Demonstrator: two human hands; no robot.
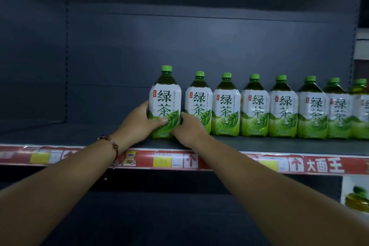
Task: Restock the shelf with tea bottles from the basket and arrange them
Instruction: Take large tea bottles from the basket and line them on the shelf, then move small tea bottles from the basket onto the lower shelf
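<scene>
I see tea bottles (225, 106) with bright green caps, dark green liquid at the neck, and white labels with dark green characters over a light green leaf print; the shelf (79, 136) is dark grey-blue, its edge strip (219, 161) red with yellow tags and white arrow squares; a reddish-brown beaded bracelet (111, 144)

Both forearms bare with no sleeves showing, left hand (139, 124) and right hand (189, 130) ungloved and ringless as far as visible, left wrist wearing a thin dark-red beaded bracelet (111, 146) with a short cord end dangling below it.
</scene>
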